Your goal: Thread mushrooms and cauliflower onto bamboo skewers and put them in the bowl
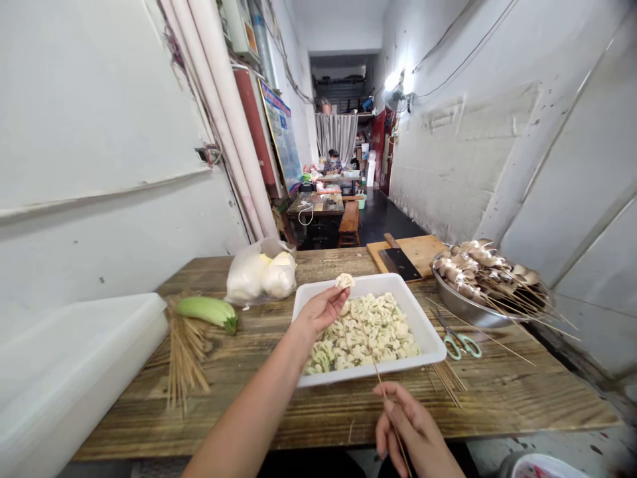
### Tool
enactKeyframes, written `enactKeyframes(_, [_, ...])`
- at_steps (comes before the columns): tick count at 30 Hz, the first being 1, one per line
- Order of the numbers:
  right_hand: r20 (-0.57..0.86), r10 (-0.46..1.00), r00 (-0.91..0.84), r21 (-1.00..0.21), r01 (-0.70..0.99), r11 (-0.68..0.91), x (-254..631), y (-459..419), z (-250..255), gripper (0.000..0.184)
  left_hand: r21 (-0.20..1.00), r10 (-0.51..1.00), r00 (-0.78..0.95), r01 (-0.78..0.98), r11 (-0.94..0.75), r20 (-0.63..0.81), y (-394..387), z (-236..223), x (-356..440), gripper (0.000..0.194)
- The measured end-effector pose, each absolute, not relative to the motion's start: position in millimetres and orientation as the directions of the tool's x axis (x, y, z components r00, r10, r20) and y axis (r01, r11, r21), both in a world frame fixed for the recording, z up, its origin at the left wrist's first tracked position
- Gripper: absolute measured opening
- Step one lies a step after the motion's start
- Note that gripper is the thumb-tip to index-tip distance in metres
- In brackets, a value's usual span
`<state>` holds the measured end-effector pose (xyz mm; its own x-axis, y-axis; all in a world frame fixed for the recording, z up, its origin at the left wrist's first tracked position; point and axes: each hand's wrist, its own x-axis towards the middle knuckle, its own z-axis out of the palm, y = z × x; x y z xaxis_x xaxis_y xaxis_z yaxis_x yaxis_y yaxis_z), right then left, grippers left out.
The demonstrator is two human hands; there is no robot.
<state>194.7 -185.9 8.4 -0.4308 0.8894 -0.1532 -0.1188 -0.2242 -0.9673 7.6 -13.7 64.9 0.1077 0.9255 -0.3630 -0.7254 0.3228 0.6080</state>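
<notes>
My left hand (324,309) is closed on a cauliflower floret (345,281), held up over the far left part of a white plastic tray (432,345). Many cut cauliflower pieces (383,328) fill the tray. At the table's front edge, my right hand (409,428) pinches a thin wooden skewer (377,373), whose upper end points up and away over the tray. No piece shows on that skewer, though its tip is hard to make out against the cauliflower.
A metal bowl (465,307) of skewered mushrooms (478,265) stands right, near scissors (460,342), loose skewers (450,382) and a cleaver (399,263) on a cutting board (423,251). On the left are a green squash (206,312), a skewer bundle (185,358), bagged cauliflower (261,273) and a white bin (84,372).
</notes>
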Motion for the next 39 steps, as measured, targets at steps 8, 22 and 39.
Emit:
enactKeyframes(8, [0.14, 0.965, -0.22, -0.987, 0.051, 0.154, 190, -175, 11, 0.036, 0.708, 0.965, -0.008, -0.681, 0.188, -0.264, -13, 61, 1, 0.013])
enactKeyframes(22, [0.22, 0.941, -0.257, -0.908, 0.298, 0.294, 186, -154, -1, 0.033, 0.521, 0.957, 0.036, -0.833, 0.187, -0.287, -14, 66, -2, 0.018])
enactKeyframes(39, [0.204, 0.937, -0.283, -0.905, 0.311, 0.291, 188, -153, -9, 0.051, 0.516, 0.976, 0.061, -0.841, 0.163, -0.209, -17, 69, 0, 0.026])
